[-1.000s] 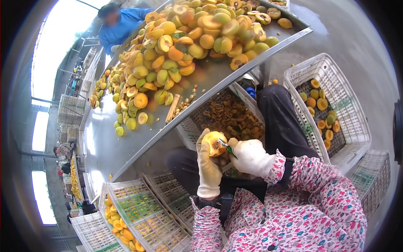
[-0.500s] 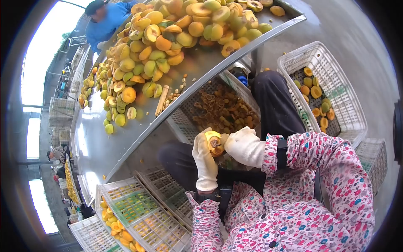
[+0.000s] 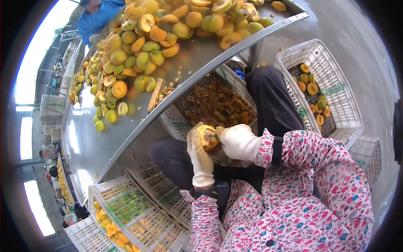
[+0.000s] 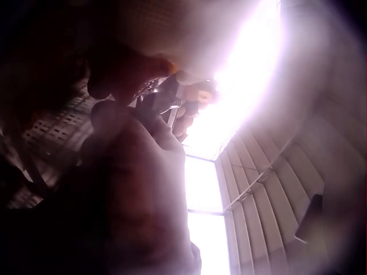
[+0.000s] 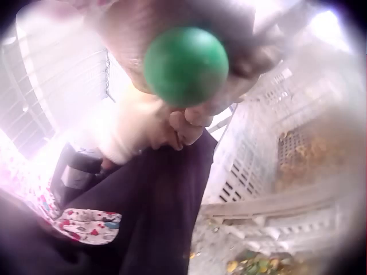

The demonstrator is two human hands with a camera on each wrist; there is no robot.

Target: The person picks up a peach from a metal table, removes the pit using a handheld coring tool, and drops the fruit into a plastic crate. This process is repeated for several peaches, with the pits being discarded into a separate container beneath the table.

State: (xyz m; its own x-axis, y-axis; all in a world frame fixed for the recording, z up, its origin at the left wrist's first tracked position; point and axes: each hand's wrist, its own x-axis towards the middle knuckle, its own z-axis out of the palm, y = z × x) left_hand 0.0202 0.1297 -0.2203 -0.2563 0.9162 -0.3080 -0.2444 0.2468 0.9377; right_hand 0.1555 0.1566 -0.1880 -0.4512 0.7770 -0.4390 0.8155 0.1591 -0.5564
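In the head view my gloved left hand [image 3: 200, 161] cups a yellow peach half [image 3: 207, 135], its cut face with the brown pit hollow turned to my right. My gloved right hand [image 3: 241, 143] comes in close from the other side, its fingertips right at the cut face. A tool is gripped in that fist; its round green handle end [image 5: 186, 66] fills the middle of the right wrist view. The dark metal part of the tool [image 4: 162, 102] shows between the hands in the left wrist view, amid strong glare. Its tip is hidden.
A metal table [image 3: 90, 145] ahead bears heaped halved peaches [image 3: 126, 54], loose pits and a wooden stick [image 3: 155, 95]. Below its edge, a crate [image 3: 170, 119] contains brownish scraps. A white crate [image 3: 346, 94] with halves stands right; stacked crates [image 3: 126, 201] lie lower left. Opposite sits a person in blue [image 3: 94, 21].
The right hand has turned and shifted around the peach half; the metal tool that showed at the pit a second ago is now mostly covered. The left hand keeps its hold. The head view has shifted slightly.
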